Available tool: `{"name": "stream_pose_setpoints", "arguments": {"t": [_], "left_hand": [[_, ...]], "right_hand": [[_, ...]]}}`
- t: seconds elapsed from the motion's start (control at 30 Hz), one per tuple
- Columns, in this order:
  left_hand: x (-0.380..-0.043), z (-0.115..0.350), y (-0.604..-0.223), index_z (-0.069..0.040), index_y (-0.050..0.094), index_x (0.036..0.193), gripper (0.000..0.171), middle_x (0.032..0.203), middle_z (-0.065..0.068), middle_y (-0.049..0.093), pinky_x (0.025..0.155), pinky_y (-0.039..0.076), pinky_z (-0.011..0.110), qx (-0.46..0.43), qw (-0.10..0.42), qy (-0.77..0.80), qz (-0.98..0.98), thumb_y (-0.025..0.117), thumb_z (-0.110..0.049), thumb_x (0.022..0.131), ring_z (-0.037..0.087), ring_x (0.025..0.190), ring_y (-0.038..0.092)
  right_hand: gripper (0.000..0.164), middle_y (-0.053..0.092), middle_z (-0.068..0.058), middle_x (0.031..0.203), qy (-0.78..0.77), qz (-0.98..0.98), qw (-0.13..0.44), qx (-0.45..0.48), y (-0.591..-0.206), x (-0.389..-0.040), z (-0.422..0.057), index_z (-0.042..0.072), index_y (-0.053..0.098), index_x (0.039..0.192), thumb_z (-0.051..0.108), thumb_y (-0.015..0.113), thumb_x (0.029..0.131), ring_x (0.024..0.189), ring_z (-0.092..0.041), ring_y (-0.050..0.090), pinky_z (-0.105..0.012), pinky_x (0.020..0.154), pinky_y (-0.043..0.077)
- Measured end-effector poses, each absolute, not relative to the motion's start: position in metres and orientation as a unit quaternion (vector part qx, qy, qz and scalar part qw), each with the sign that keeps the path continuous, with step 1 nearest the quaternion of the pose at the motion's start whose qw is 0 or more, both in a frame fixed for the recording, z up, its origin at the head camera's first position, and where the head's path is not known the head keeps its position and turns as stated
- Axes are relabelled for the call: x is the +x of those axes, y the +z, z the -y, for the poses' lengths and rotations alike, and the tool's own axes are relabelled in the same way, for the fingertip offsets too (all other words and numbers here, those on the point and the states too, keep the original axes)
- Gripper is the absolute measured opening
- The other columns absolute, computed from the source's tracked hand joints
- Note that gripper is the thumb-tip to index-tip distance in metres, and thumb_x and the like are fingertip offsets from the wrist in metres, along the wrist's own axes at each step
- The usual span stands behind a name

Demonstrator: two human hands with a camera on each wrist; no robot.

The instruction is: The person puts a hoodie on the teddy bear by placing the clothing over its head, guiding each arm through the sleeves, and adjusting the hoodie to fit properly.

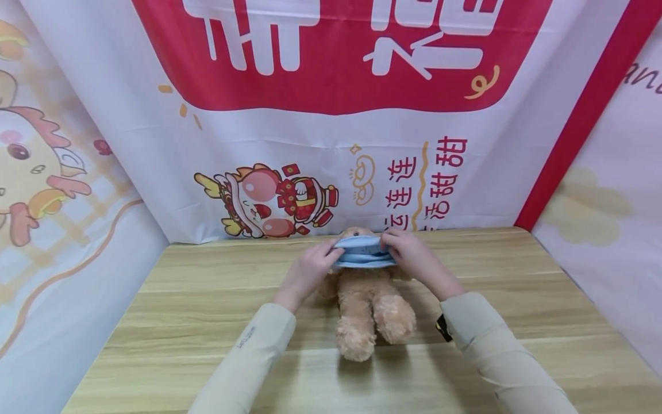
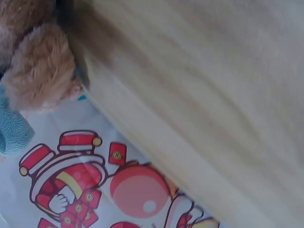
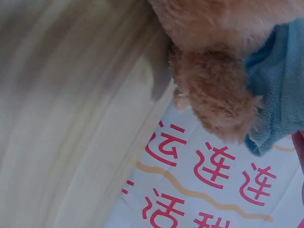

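Observation:
A tan, fluffy teddy bear (image 1: 369, 299) is on the table, its legs toward me and its head at the backdrop. Over its upper body stretches a small light blue soft garment (image 1: 364, 259), its opening facing me; most of the bear's head is hidden behind it. My left hand (image 1: 310, 270) pinches the left end of the opening, while my right hand (image 1: 414, 259) grips the right end. In the left wrist view a furry arm (image 2: 40, 66) shows beside the blue cloth (image 2: 13, 126). From the right wrist, blue cloth (image 3: 280, 80) hangs next to another arm (image 3: 216, 92).
The wood-grain table (image 1: 207, 322) ends at a white and red printed backdrop (image 1: 336, 132) right behind the bear. Printed sheets also hang at the left (image 1: 57, 190) and right (image 1: 610, 195). A black device (image 1: 443, 328) sits under my right cuff.

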State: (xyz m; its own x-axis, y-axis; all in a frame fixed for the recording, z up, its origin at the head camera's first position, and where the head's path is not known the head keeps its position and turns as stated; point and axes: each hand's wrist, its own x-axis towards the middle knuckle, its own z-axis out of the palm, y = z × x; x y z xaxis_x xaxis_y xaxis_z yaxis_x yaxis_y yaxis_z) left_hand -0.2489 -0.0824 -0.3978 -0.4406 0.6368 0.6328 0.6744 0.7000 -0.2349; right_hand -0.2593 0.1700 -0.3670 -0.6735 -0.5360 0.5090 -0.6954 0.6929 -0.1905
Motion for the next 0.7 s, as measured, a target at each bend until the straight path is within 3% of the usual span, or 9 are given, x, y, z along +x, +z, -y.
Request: {"name": "stream_pose_setpoints", "arguments": {"t": [0.1, 0.23, 0.57, 0.7], "left_hand": [[-0.254, 0.083, -0.391, -0.006, 0.066, 0.117, 0.036, 0.125, 0.017, 0.063, 0.091, 0.054, 0.034, -0.381, 0.365, -0.013, 0.850, 0.069, 0.000, 0.082, 0.027, 0.107, 0.066], [-0.260, 0.083, -0.382, -0.005, 0.066, 0.118, 0.037, 0.125, 0.018, 0.063, 0.092, 0.054, 0.035, -0.363, 0.371, -0.012, 0.855, 0.069, 0.001, 0.081, 0.028, 0.106, 0.065], [-0.273, 0.080, -0.363, -0.003, 0.059, 0.126, 0.037, 0.129, 0.016, 0.061, 0.077, 0.059, 0.038, -0.286, 0.343, 0.013, 0.894, 0.061, -0.016, 0.091, 0.029, 0.108, 0.065], [-0.279, 0.075, -0.358, -0.005, 0.058, 0.126, 0.035, 0.130, 0.013, 0.060, 0.074, 0.059, 0.037, -0.235, 0.406, 0.041, 0.882, 0.059, -0.014, 0.093, 0.028, 0.105, 0.064]], "right_hand": [[0.019, 0.066, -0.013, 0.100, 0.163, 0.899, 0.218, 0.343, -0.361, -0.263, -0.168, 0.007, 0.070, 0.090, -0.007, 0.058, 0.087, 0.086, -0.027, 0.064, -0.039, 0.074, 0.055], [0.026, 0.065, -0.014, 0.113, 0.119, 0.919, 0.207, 0.314, -0.349, -0.267, -0.166, 0.011, 0.071, 0.106, -0.003, 0.062, 0.086, 0.096, -0.031, 0.065, -0.043, 0.079, 0.055], [0.051, 0.054, -0.021, 0.130, 0.105, 0.947, 0.141, 0.268, -0.330, -0.282, -0.158, 0.009, 0.050, 0.137, 0.016, 0.062, 0.088, 0.111, -0.035, 0.057, -0.048, 0.092, 0.050], [0.052, 0.050, -0.023, 0.133, 0.091, 0.946, 0.184, 0.250, -0.329, -0.287, -0.151, 0.010, 0.044, 0.139, 0.018, 0.060, 0.091, 0.113, -0.038, 0.056, -0.050, 0.092, 0.050]]}}
